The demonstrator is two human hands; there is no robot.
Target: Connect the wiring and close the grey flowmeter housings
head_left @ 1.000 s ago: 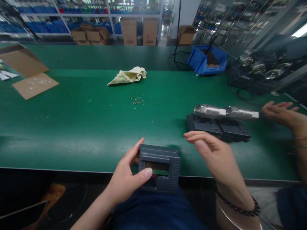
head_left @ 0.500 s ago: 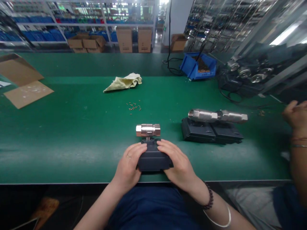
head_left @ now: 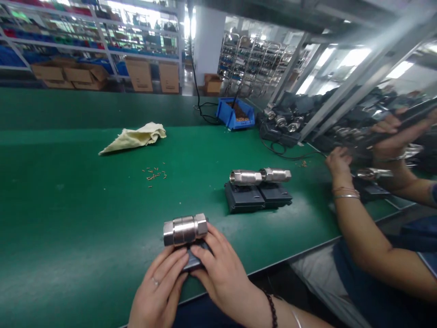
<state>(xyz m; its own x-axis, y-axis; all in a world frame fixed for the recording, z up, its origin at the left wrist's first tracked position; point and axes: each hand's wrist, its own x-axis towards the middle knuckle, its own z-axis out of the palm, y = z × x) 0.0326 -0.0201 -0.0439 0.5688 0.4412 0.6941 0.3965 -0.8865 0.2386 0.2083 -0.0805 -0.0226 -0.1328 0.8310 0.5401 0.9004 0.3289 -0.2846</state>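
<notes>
A motorized valve, a silver metal valve body (head_left: 184,229) on a dark grey box (head_left: 195,260), is between my two hands near the table's front edge. My left hand (head_left: 160,284), with a ring on one finger, presses its fingers on the near left side of the box. My right hand (head_left: 221,269) wraps round the right side, thumb on the box and fingers reaching behind it beside the metal end. My palms and fingers hide much of the box. To the right stand two similar valves (head_left: 246,177) side by side on dark boxes (head_left: 246,198).
Several small screws (head_left: 154,175) lie scattered on the green table (head_left: 68,228). Behind them is a yellowish cloth (head_left: 136,138). A blue bin (head_left: 235,114) of small parts stands farther back. At right, a co-worker's arms (head_left: 362,223) work near more valves and a metal frame.
My view has swung to the right. The valve in my hands has tipped up toward me, its metal body now larger and closer, and my right hand has moved up round its side.
</notes>
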